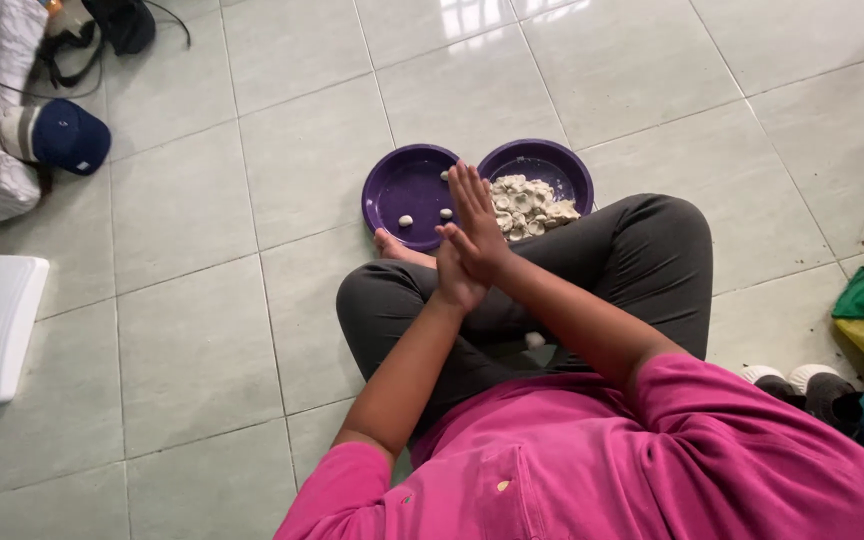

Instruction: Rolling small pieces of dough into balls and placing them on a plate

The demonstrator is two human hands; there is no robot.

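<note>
Glossy, smooth pale green ceramic floor tiles all round the hands. Just beyond the fingertips, two round purple plastic bowls, sheen visible; matt, lumpy off-white dough pieces inside. Below the hands, matt grey cloth trousers.

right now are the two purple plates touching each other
Touching. The head view shows the left purple plate and the right purple plate, which holds a pile of pale dough pieces, meeting rim to rim, with no floor visible between them at that spot.
</note>
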